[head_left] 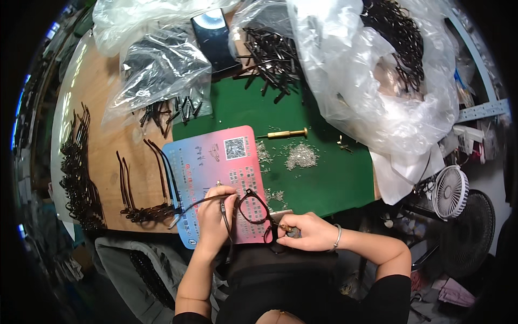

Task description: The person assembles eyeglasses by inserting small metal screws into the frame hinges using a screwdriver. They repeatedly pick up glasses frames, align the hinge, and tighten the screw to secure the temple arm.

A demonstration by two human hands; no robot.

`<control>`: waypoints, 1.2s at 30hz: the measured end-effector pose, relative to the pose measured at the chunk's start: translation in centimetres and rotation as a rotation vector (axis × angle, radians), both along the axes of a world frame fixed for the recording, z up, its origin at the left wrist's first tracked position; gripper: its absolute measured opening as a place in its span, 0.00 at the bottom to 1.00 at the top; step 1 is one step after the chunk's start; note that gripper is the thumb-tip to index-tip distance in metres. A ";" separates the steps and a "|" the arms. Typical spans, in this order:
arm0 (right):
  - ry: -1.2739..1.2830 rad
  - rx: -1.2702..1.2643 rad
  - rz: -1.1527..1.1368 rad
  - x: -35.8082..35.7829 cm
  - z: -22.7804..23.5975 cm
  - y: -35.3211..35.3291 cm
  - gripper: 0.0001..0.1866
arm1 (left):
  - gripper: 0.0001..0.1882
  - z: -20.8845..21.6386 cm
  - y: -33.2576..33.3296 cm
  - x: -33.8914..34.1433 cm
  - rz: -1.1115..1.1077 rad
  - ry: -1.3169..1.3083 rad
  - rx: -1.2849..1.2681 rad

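Black shirt [302, 294] nearest, along the bottom edge. Both hands work just above it, at the counter's [100, 92] near edge. Left hand [216, 220]: fingers curled, thumb and index pinching a dark temple arm close to the hinge side of the glasses [266, 215]. Right hand [308, 231]: thumb and index closed on a small brown-gold piece at the other side of the frame; can't tell if tool or frame part. Glasses sit between the hands, tilted, partly over the lower right of the pink-blue sheet [189, 162].

Sheet overlaps the green mat [232, 105]. On the mat: brass screwdriver [286, 134] lying flat, main heap of tiny silver bits [301, 156] just below it. More frames [154, 213] left of the sheet, arms up. Loose dark temples [272, 59] at the mat's far edge, beside a clear bag [345, 81].
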State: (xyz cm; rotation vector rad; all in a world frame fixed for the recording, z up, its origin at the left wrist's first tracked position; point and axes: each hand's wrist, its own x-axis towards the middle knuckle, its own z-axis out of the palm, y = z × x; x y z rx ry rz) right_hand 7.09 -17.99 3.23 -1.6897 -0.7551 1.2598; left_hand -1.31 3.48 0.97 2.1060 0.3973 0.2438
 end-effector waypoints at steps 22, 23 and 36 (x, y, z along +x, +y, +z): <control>-0.785 -0.037 0.081 3.0 0.7 -0.1 0.24 | 0.07 -1.0 -3.3 1.5 -0.038 -0.142 0.190; -0.736 -0.014 0.045 3.2 0.8 -0.2 0.24 | 0.07 -1.0 -3.1 1.4 -0.044 -0.166 0.191; -0.961 -0.205 -0.063 3.4 1.1 2.1 0.23 | 0.06 -0.6 -4.1 0.4 0.052 -0.151 -0.047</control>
